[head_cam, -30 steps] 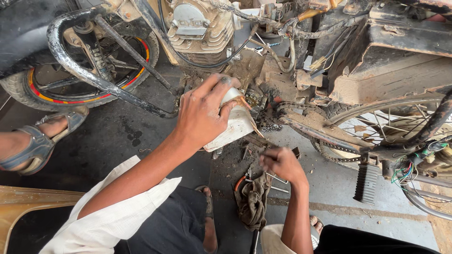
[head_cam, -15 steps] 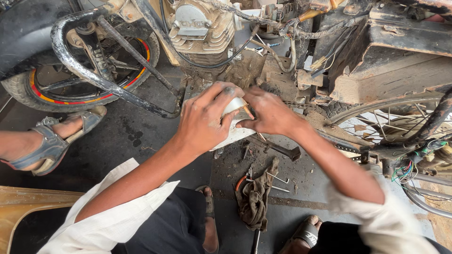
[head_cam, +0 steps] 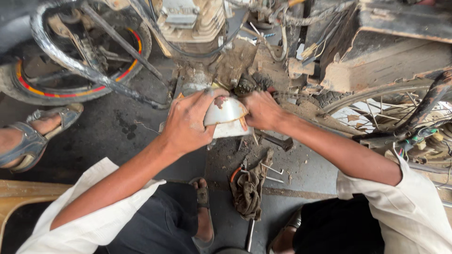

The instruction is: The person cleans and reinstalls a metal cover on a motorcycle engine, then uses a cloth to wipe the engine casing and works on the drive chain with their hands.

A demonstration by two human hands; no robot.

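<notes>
My left hand grips a dirty white metal cover by its left side and holds it low in front of the motorcycle engine. My right hand closes on the cover's right edge, close to the greasy sprocket area under the engine. Both hands hold the cover just above the floor. Its far side is hidden by my fingers.
An oily rag with loose bolts and an orange-handled tool lies on the floor between my knees. A hammer-like tool lies under my right wrist. Another person's sandalled foot stands at left. Wheels flank the engine.
My right hand rose from the tools on the floor to the cover and now grips its right edge. The camera moved closer to the engine.
</notes>
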